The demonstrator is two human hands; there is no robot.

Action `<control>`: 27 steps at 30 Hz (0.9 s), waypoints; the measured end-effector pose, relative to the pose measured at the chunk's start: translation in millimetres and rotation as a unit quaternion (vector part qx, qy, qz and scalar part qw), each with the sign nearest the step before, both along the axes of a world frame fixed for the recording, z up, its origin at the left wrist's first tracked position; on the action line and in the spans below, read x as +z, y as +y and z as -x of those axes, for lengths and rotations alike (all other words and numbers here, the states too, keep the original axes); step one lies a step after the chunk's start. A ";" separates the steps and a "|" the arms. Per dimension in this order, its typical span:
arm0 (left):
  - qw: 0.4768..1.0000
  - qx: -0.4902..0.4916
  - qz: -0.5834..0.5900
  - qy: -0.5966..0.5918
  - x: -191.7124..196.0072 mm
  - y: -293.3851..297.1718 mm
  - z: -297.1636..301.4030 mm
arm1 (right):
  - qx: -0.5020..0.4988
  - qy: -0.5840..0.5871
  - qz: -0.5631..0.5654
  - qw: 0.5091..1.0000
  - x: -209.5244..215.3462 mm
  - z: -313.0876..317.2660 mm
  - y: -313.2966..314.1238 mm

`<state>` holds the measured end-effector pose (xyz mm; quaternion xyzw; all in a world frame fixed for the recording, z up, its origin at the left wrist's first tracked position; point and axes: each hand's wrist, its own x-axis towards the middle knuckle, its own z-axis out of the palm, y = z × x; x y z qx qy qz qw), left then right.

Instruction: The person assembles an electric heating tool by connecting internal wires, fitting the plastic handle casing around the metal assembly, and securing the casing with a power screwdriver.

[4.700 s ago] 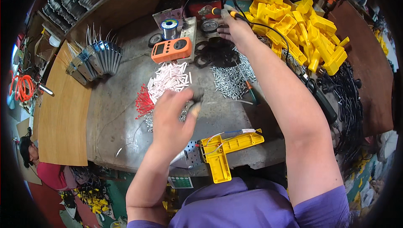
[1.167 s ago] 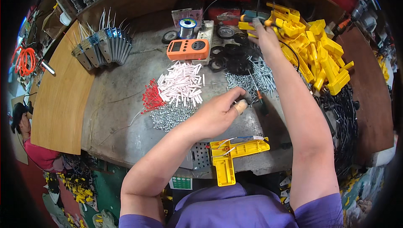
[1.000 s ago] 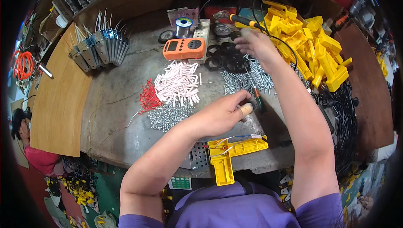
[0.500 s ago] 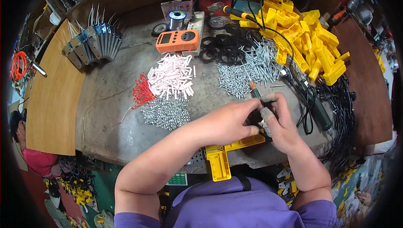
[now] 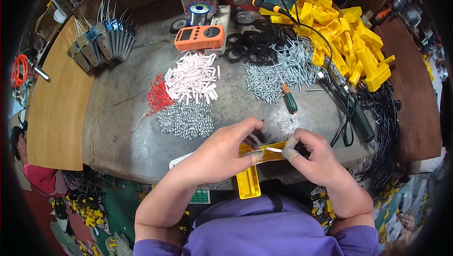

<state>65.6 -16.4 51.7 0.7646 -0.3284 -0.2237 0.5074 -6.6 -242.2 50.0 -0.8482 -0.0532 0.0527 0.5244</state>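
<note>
A yellow plastic housing (image 5: 248,183), shaped like a handle with hollow ribbed sides, lies at the near edge of the table below my hands. My right hand (image 5: 315,158) is closed, thumb and fingertips pinching a small white tube (image 5: 274,150) above the housing. My left hand (image 5: 227,148) reaches over the housing's other side, thumb pointing at the tube. Its index finger is raised and the inner fingers are curled and partly smeared; whatever they grip is unclear. Under my left wrist shows the rounded end of a pale flat strip (image 5: 180,160).
Piles of white tubes (image 5: 191,79), red-tipped pieces (image 5: 159,96), nuts (image 5: 186,120) and screws (image 5: 269,81) cover the middle. A green-handled screwdriver (image 5: 290,101) lies nearby. Yellow housings (image 5: 349,39) heap at right, beside a dark green tool (image 5: 361,124); an orange meter (image 5: 199,37) stands behind.
My hands have drawn apart and moved slightly toward me and left. The white tube now shows in my right fingertips. The screwdriver, earlier partly covered, lies in full view.
</note>
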 end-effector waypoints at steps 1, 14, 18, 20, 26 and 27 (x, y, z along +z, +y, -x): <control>0.999 0.007 -0.023 -0.036 -1.7 3.7 2.5 | 0.000 0.002 0.001 1.000 -0.3 1.2 0.5; 0.895 0.003 0.141 -0.422 -11.2 -31.8 47.8 | 0.035 0.098 -0.130 0.986 7.0 0.2 9.3; 0.877 0.020 0.159 -0.453 -16.3 -37.6 47.7 | 0.039 0.146 -0.184 0.971 12.4 -1.2 -1.8; 0.897 0.062 0.179 -0.400 -21.3 -26.8 44.0 | 0.074 0.090 -0.034 0.993 15.6 -0.5 -4.3; 0.901 0.033 0.178 -0.395 -23.3 -40.3 46.4 | 0.055 0.102 -0.243 0.963 1.4 4.5 -6.3; 0.896 0.032 0.189 -0.400 -23.0 -39.5 45.1 | 0.088 0.080 -0.221 0.968 0.6 2.2 -8.9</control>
